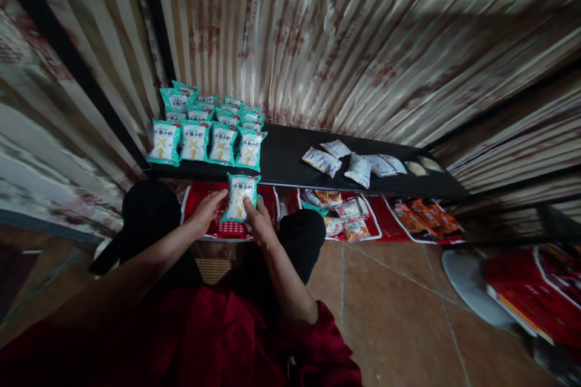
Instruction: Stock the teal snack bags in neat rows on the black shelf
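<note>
Head view: the camera looks down at two bare arms in front of a low black shelf (290,160).
Teal snack packet (240,195): it is up in the air, just below the front edge of the shelf and above a red basket (227,228).
Right hand (259,222): its thumb and fingers pinch the packet's lower right corner.
Left hand (205,211): its fingers are stretched out and touch the packet's left edge. I cannot tell if they squeeze it.
How it will feel: I think it is light and puffy, with a smooth, crinkly skin that can slip. The food inside may break if squeezed hard. The flat sealed edges look like the best place to hold.
On the shelf: rows of the same teal packets (206,142) stand at the left. Silver packets (358,164) lie well apart to the right.
Below: orange packets (347,217) lie near the basket.
</note>
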Tool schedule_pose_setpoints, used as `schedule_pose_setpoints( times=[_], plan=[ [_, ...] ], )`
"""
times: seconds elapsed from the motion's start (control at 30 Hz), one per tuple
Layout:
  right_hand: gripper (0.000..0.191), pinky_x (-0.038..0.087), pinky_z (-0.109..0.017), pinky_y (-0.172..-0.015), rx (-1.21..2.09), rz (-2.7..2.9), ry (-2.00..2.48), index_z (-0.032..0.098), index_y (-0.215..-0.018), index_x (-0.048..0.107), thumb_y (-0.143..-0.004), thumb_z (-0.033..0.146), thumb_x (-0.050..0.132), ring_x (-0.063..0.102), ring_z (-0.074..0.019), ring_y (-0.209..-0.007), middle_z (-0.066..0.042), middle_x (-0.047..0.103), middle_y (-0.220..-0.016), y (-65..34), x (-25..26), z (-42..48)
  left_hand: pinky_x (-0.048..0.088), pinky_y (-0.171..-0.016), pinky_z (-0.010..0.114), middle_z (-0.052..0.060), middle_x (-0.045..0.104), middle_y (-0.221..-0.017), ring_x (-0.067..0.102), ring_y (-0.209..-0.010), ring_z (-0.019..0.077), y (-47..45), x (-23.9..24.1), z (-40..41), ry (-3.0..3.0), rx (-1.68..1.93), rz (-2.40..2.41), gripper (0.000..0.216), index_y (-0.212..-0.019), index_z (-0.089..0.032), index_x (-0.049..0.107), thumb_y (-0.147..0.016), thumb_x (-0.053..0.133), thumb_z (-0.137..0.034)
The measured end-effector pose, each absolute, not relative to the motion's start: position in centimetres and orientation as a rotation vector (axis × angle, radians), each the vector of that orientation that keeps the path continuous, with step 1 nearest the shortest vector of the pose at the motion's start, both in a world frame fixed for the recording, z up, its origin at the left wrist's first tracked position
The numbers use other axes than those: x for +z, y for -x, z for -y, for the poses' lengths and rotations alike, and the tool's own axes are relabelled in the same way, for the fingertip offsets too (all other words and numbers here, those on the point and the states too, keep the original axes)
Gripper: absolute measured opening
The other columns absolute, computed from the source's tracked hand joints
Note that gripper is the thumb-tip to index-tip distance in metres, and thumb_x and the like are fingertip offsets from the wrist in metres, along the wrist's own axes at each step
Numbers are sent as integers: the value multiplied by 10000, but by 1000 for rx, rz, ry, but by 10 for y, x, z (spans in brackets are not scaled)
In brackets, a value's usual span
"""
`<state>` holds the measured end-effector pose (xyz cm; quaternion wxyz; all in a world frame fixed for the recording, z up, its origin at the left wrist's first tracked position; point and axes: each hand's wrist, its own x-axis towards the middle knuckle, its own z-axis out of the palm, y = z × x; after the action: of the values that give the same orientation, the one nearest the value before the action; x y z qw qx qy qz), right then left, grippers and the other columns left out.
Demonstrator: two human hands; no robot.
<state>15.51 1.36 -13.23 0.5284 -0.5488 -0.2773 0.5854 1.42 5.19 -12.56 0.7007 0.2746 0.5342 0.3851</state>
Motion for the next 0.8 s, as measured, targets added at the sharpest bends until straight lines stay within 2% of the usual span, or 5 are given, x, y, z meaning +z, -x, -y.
schedule_pose_setpoints(
  times=[0.17, 0.33, 0.5, 0.67, 0.8],
  plan=[
    [530, 529, -329, -722, 1324, 680, 1317, 196, -1116, 570, -719, 546, 611, 660, -224, -841, -67, 692, -987, -159, -130, -18, 502, -717, 293, 69, 680, -992, 624, -931, 222, -15, -120, -39, -724, 788, -977, 356, -920, -166, 640, -654, 754, -372],
    [549, 527, -337, -731, 1367, 682, 1273, 192, -1129, 574, -712, 543, 634, 657, -227, -842, -67, 695, -975, -166, -122, -20, 496, -758, 298, 73, 705, -920, 648, -885, 218, -30, -113, -40, -680, 840, -1097, 247, -893, -159, 643, -679, 741, -233],
    [550, 525, -352, -743, 1451, 649, 1292, 203, -1134, 581, -714, 553, 641, 652, -236, -885, -80, 678, -1041, -183, -114, -22, 489, -794, 303, 64, 718, -857, 660, -870, 230, -45, -112, -50, -673, 919, -1134, 271, -876, -155, 652, -630, 764, -174],
    [557, 497, -357, -830, 1471, 730, 1273, 178, -1078, 619, -649, 516, 725, 648, -231, -902, -84, 683, -1029, -208, -108, -22, 496, -795, 316, 78, 714, -889, 658, -884, 245, -60, -119, -55, -672, 998, -1156, 333, -868, -149, 642, -574, 791, -193],
    [528, 478, -373, -864, 1464, 866, 1254, 151, -994, 661, -621, 514, 747, 654, -233, -863, -84, 703, -961, -227, -95, -22, 502, -801, 324, 78, 707, -935, 654, -898, 239, -74, -117, -58, -793, 973, -1089, 378, -886, -154, 623, -573, 778, -300]
  ],
)
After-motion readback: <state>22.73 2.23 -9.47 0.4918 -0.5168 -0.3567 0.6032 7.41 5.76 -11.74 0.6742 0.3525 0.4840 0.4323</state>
